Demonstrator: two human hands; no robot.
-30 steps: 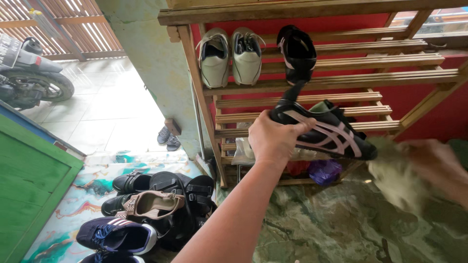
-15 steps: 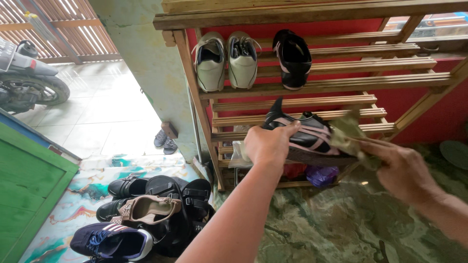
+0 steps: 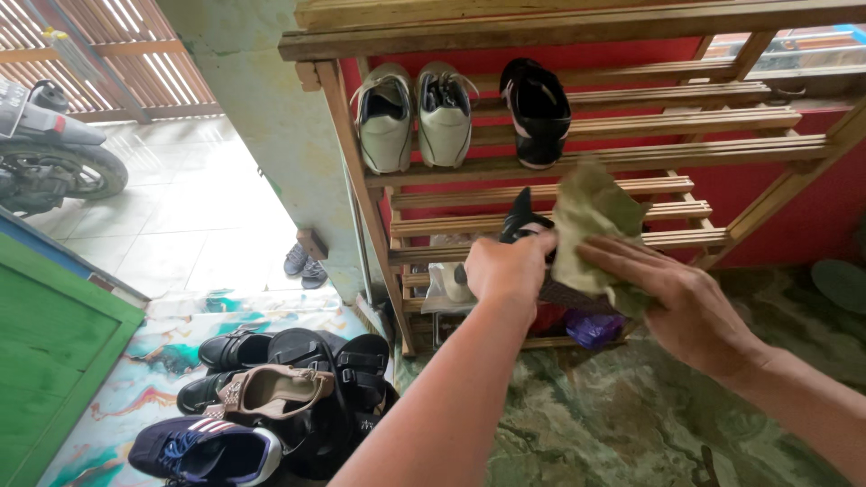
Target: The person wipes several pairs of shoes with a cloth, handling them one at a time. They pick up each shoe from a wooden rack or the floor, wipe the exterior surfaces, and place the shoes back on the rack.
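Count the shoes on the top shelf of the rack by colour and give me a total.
Pale grey-green shoes: 2
Black shoes: 1
Total on the top shelf: 3

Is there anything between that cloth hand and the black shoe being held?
Only the cloth itself. The right hand presses a greenish cloth flat against the black shoe, which the left hand grips. The cloth covers most of the shoe, and nothing else comes between them.
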